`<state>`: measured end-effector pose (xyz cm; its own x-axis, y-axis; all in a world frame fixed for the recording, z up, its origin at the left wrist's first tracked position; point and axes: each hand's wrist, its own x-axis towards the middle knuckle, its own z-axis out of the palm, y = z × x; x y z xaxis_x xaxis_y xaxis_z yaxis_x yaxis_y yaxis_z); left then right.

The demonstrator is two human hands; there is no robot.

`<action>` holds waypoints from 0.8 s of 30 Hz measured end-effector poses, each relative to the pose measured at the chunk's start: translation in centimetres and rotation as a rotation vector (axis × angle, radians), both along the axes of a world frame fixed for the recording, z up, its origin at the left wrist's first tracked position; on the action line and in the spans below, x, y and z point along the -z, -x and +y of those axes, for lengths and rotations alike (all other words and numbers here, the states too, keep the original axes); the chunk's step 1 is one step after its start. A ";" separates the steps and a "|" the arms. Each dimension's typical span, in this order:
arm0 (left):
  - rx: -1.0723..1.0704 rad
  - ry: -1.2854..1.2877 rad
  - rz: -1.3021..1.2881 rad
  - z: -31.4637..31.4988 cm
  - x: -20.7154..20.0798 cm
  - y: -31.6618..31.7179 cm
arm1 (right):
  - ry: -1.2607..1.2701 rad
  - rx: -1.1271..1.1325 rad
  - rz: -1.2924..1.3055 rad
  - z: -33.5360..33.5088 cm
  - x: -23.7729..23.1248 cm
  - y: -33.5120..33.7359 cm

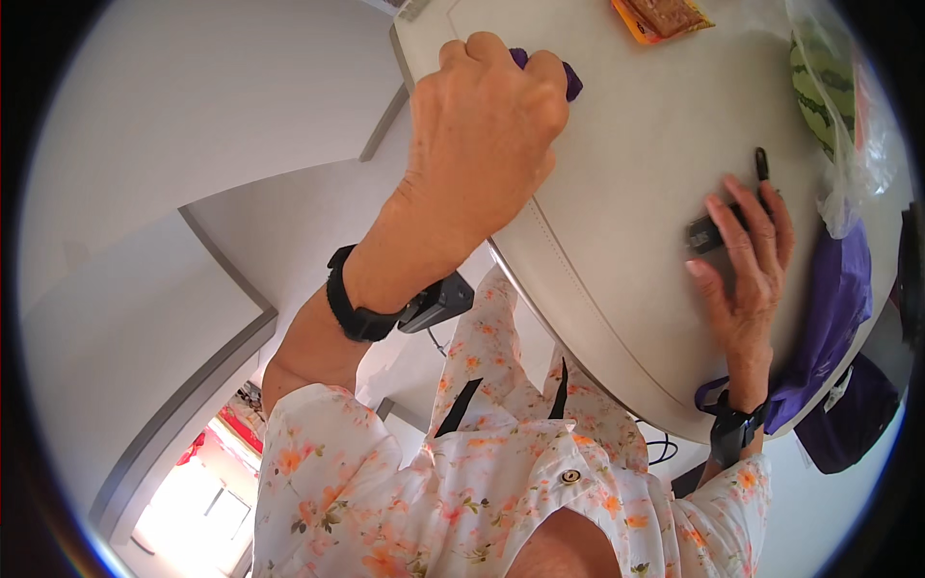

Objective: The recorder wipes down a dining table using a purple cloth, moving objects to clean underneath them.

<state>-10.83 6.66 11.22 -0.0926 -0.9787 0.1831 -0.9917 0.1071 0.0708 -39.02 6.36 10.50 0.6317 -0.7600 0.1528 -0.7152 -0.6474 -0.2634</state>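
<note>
My left hand (491,125) is closed in a fist over the table's left edge, gripping a bunched dark purple cloth (574,83). Most of that cloth is hidden behind the knuckles. On the right side of the table, my right hand (752,250) has its fingers stretched out over a small black device (704,234), with the thumb apart from them. A short black loop or strap (762,164) sticks out beyond the fingertips. The fingers are slightly blurred and cover part of the device. Each wrist wears a black band with a dark module.
The pale table (617,193) has a curved near edge. An orange snack packet (663,17) lies at its far side. A watermelon (821,91) in a clear plastic bag (853,173) sits far right, beside a purple bag (833,299). A dark purple bag (853,414) is beyond the right edge.
</note>
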 end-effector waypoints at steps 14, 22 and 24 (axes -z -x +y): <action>-0.012 -0.037 0.024 0.1 0.3 -0.2 | 0.138 0.297 0.069 -2.4 0.8 6.4; 0.206 0.071 0.080 2.4 0.5 1.5 | 0.219 0.280 0.086 -1.2 0.2 6.0; 0.265 0.044 0.112 2.8 0.2 2.1 | 0.192 0.268 0.059 -0.5 -0.1 5.1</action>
